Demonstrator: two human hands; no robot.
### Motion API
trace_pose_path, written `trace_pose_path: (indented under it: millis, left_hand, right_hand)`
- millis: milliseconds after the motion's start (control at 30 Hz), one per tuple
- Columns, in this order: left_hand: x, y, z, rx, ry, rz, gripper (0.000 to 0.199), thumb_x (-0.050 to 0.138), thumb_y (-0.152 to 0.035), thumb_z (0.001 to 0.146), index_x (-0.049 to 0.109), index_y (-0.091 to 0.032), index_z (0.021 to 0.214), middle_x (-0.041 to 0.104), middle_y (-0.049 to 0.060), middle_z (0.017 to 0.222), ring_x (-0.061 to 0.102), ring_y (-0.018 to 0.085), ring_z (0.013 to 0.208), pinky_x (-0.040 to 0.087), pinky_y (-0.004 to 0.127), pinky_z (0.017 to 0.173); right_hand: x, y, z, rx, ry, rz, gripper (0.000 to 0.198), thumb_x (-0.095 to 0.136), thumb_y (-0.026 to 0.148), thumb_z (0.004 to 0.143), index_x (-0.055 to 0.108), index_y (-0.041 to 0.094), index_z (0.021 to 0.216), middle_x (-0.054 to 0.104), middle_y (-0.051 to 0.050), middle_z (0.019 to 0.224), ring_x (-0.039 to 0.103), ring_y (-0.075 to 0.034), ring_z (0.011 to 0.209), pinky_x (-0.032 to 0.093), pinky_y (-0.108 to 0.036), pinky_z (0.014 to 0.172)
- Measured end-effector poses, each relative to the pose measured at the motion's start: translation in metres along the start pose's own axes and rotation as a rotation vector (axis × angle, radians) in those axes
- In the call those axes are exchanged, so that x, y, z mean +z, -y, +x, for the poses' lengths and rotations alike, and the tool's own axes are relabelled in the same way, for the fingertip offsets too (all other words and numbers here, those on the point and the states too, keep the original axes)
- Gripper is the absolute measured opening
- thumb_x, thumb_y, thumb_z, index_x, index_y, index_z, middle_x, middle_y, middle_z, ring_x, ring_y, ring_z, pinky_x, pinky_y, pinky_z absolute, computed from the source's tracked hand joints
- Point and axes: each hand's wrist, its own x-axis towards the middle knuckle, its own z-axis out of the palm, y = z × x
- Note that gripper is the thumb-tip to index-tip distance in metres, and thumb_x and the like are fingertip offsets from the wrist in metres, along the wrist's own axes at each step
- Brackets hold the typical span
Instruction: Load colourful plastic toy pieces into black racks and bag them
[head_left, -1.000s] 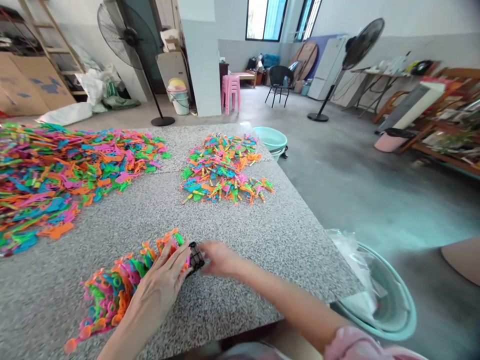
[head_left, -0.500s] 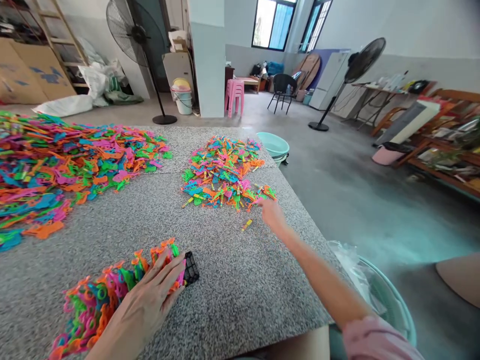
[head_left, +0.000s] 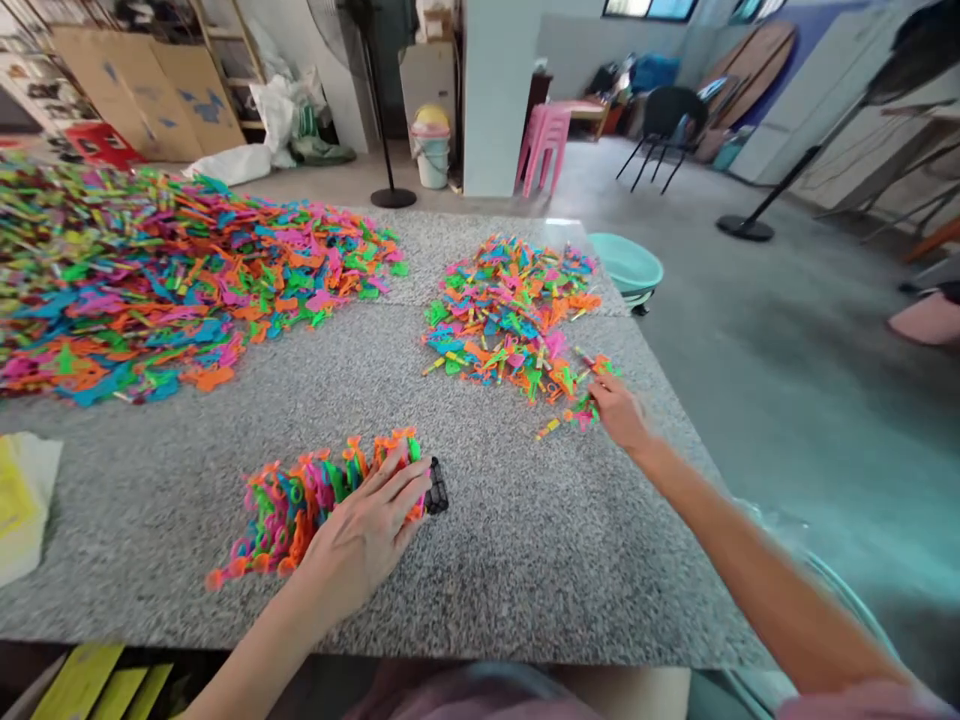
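My left hand (head_left: pixel 367 530) lies over a row of small bright plastic toy pieces (head_left: pixel 300 490), fingers stretched along its right end. The pieces stand side by side in orange, pink, green and blue, some showing rings and flared ends. From under my fingertips pokes a black grid-like rack (head_left: pixel 436 487). At the near right edge of a small heap of loose toy pieces (head_left: pixel 517 310), my right hand (head_left: pixel 621 412) has its fingers closed on a few green and pink pieces (head_left: pixel 583 410). Beside them lies a yellow-ended piece (head_left: pixel 550 428).
A much larger heap of similar pieces (head_left: pixel 225 270) covers the far left of the speckled stone table (head_left: pixel 495 560). A white tray with yellow (head_left: pixel 26 500) sits at the left edge. Beyond the right edge are a turquoise basin (head_left: pixel 626 262) and a fan stand (head_left: pixel 745 228).
My view has turned left and down. My right hand has closed on pieces at the heap's edge, and green and pink ones now lie by the yellow-ended piece. My left hand stays on the row.
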Motion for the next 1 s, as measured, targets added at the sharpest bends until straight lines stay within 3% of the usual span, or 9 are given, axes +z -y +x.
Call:
trace_pose_path:
  millis: [67,167,233,300,400,533,700,900,1000]
  left_hand:
    - [-0.002,-0.003,0.001,-0.019,0.019,-0.007,0.036,0.038,-0.027,0.1,0.055,-0.019,0.131,0.057,0.006,0.141,0.041,0.024,0.141,0.042,0.042,0.114]
    - [-0.004,-0.004,0.002,-0.017,0.012,0.008,0.036,0.039,-0.029,0.101,0.053,-0.017,0.132,0.057,0.009,0.141,0.041,0.025,0.141,0.042,0.044,0.114]
    - [-0.004,-0.004,0.002,-0.005,-0.002,0.017,0.035,0.041,-0.03,0.101,0.053,-0.016,0.131,0.058,0.01,0.139,0.041,0.026,0.141,0.043,0.045,0.113]
    - [-0.005,-0.003,0.003,0.002,0.001,0.02,0.035,0.042,-0.03,0.101,0.052,-0.017,0.132,0.059,0.01,0.138,0.039,0.027,0.142,0.044,0.046,0.112]
    - [-0.004,-0.002,0.004,0.018,0.008,0.02,0.036,0.043,-0.029,0.1,0.051,-0.018,0.133,0.057,0.009,0.14,0.036,0.028,0.144,0.044,0.048,0.112]
    - [-0.002,-0.001,0.002,0.041,-0.006,0.026,0.035,0.043,-0.024,0.1,0.051,-0.018,0.133,0.057,0.009,0.139,0.037,0.029,0.143,0.044,0.048,0.112]
    - [-0.002,-0.004,0.001,-0.014,-0.037,0.078,0.032,0.045,-0.021,0.099,0.06,-0.02,0.127,0.05,0.013,0.142,0.049,0.03,0.134,0.051,0.046,0.105]
    - [-0.001,0.0,0.004,0.034,-0.075,0.135,0.032,0.049,-0.027,0.098,0.061,-0.024,0.127,0.051,0.009,0.146,0.043,0.033,0.139,0.049,0.051,0.106]
    - [0.002,0.006,0.003,0.073,-0.082,0.161,0.035,0.049,-0.031,0.098,0.061,-0.02,0.129,0.059,0.008,0.139,0.041,0.033,0.14,0.048,0.051,0.106]
  right_hand:
    - [0.019,0.048,-0.018,0.039,-0.085,0.368,0.023,0.049,0.016,0.088,0.07,0.018,0.093,0.068,-0.01,0.099,0.064,-0.021,0.089,0.052,-0.033,0.08]
    - [0.052,0.143,-0.028,0.105,0.036,0.9,0.012,0.059,0.025,0.085,0.07,0.02,0.083,0.069,-0.003,0.083,0.065,-0.017,0.074,0.053,-0.027,0.069]
    - [0.067,0.193,-0.021,0.153,0.088,1.006,0.007,0.064,0.025,0.081,0.07,0.02,0.083,0.068,0.0,0.074,0.064,-0.015,0.067,0.05,-0.024,0.065]
    - [0.073,0.22,-0.009,0.136,0.121,1.0,0.005,0.067,0.018,0.078,0.069,0.019,0.082,0.069,0.001,0.075,0.064,-0.014,0.069,0.048,-0.021,0.067]
    - [0.068,0.23,0.005,0.05,0.204,0.852,0.013,0.062,0.007,0.077,0.068,0.018,0.082,0.071,-0.001,0.08,0.065,-0.014,0.075,0.045,-0.02,0.071]
    - [0.053,0.228,0.018,-0.082,0.328,0.592,0.014,0.059,0.01,0.082,0.068,0.016,0.091,0.071,-0.006,0.081,0.065,-0.017,0.075,0.043,-0.022,0.068]
    - [0.053,0.225,0.033,-0.291,0.399,0.641,0.014,0.062,0.015,0.085,0.068,0.018,0.097,0.071,-0.003,0.084,0.066,-0.018,0.08,0.043,-0.022,0.07]
    - [0.07,0.236,0.016,-0.238,0.283,0.649,0.015,0.06,0.014,0.086,0.064,0.017,0.1,0.069,-0.004,0.09,0.065,-0.017,0.082,0.047,-0.023,0.073]
    - [0.064,0.22,0.002,-0.223,0.199,0.626,0.03,0.056,0.008,0.085,0.061,0.016,0.113,0.068,-0.007,0.107,0.064,-0.016,0.1,0.049,-0.024,0.086]
